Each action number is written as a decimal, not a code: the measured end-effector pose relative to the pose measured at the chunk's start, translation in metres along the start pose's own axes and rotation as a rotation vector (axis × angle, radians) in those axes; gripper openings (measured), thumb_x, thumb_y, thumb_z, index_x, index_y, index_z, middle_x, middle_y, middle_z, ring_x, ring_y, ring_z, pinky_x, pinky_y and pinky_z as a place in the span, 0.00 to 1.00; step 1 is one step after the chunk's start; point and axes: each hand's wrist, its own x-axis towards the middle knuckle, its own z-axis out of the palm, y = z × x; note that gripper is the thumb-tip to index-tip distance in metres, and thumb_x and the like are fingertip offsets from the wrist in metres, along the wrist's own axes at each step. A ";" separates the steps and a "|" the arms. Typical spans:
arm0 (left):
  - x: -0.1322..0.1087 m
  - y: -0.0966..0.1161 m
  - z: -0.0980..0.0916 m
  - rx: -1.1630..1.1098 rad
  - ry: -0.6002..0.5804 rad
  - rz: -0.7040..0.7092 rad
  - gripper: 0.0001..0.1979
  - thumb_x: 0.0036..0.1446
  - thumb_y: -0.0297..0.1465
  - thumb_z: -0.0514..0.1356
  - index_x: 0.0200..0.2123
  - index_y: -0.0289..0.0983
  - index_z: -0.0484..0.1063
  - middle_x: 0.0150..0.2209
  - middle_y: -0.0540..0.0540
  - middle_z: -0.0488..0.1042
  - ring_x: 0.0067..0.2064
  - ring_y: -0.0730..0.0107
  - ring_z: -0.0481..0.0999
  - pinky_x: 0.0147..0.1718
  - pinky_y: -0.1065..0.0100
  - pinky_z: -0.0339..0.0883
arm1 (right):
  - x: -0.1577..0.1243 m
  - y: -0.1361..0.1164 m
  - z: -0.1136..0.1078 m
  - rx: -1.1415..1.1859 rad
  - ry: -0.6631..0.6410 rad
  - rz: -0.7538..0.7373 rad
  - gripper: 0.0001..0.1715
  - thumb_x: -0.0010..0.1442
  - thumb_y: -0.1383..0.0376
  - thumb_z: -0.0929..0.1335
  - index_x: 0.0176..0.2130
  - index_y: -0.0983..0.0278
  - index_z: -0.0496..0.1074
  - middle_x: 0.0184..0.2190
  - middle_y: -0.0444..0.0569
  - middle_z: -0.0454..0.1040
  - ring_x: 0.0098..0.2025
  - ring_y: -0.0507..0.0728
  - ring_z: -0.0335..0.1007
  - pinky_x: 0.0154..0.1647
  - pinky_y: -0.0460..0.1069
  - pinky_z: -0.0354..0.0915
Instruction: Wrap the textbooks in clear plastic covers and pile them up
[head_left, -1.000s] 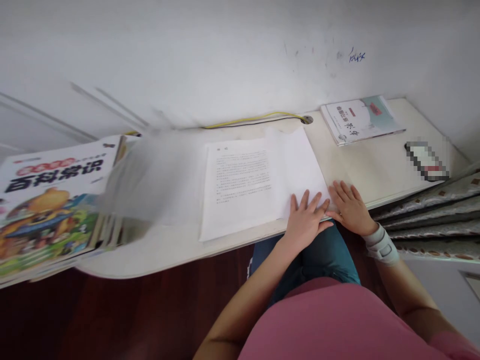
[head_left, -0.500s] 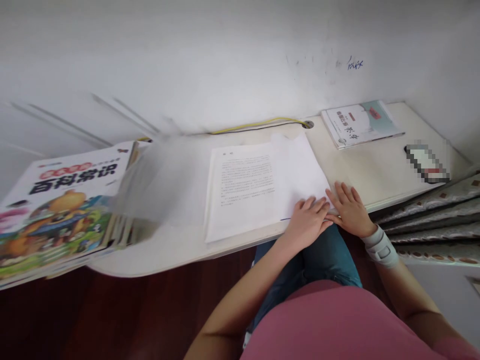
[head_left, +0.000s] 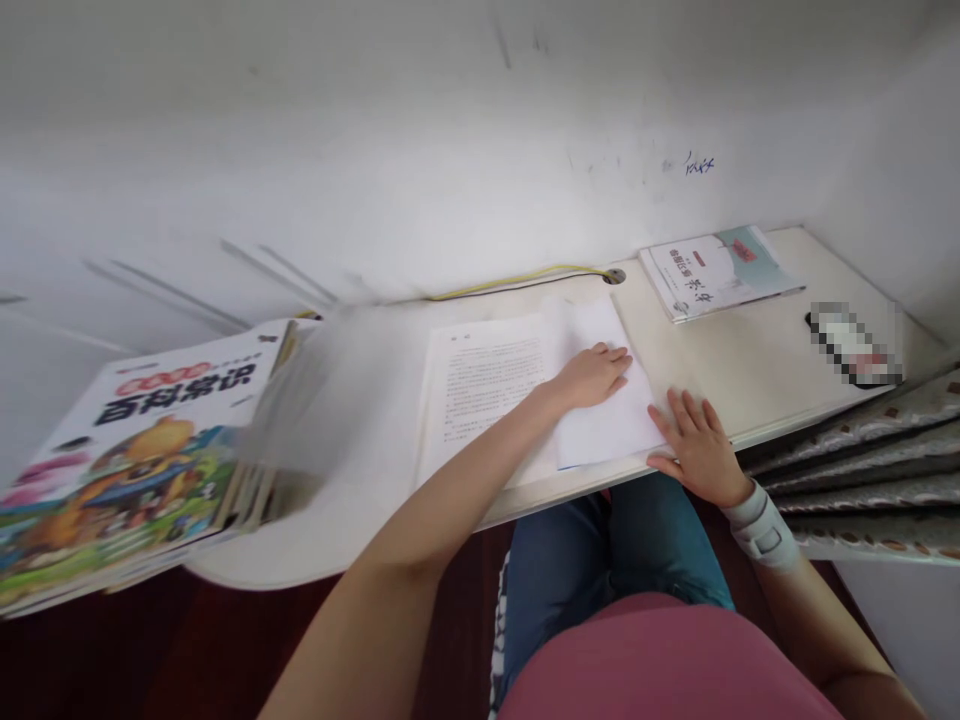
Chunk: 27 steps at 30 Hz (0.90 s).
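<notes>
Left hand (head_left: 592,375) lies flat, fingers spread, on the blank sheet (head_left: 600,420) — right hand (head_left: 694,445) pressed open-palmed at its near-right corner.

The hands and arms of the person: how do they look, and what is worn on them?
Both forearms are bare, with no sleeves reaching them. The left hand wears nothing that shows. Behind the right hand, a pale grey wrist band with a strap across it wraps the wrist. No rings or markings are visible.
</notes>
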 end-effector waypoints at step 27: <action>0.044 -0.053 0.005 0.088 -0.026 -0.236 0.31 0.65 0.47 0.40 0.66 0.39 0.51 0.68 0.42 0.51 0.64 0.49 0.53 0.58 0.51 0.51 | 0.000 -0.004 -0.002 0.064 -0.004 -0.015 0.36 0.59 0.44 0.62 0.63 0.51 0.58 0.66 0.58 0.53 0.67 0.74 0.44 0.61 0.69 0.48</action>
